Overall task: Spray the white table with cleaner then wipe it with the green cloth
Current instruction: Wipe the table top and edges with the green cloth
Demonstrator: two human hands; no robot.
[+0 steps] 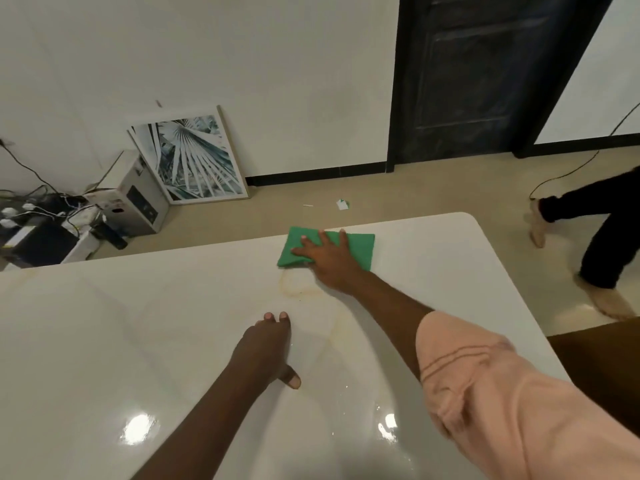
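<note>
One green cloth (pixel 353 245), folded to a soft flat pad, lies at the counter's (pixel 104 341) far edge, right of centre. Right hand (pixel 327 256) presses it flat, fingers (pixel 304 241) spread wide, likely to drag it evenly across. Left hand (pixel 268 341) rests nearer, fingers straight, probably bracing the reach. Counter glossy white, rounded corner; yellowish ring stain (pixel 294 285) just near of cloth; wet sheen close in. No spray bottle visible.
</note>
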